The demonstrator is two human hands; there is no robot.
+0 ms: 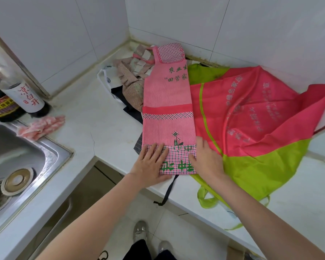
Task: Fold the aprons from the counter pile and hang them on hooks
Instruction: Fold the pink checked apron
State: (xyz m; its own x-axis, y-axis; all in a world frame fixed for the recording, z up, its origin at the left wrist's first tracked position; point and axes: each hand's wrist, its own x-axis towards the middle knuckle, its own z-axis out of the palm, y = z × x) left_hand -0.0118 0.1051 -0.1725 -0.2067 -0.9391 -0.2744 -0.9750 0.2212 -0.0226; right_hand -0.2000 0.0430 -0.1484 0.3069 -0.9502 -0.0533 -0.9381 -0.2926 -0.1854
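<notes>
**First apron half-folded, pile still waiting**

Both hands lie flat, fingers straight, gripping nothing: the left hand (151,164) and right hand (206,158) press the lower hem of a pink checked apron (168,107), folded lengthwise into a narrow strip on the white surface (109,117). A red-and-green apron (251,117) and a crumpled patterned apron (133,76) lie unfolded alongside. No hooks are visible; by appearances, hanging has not begun.
</notes>
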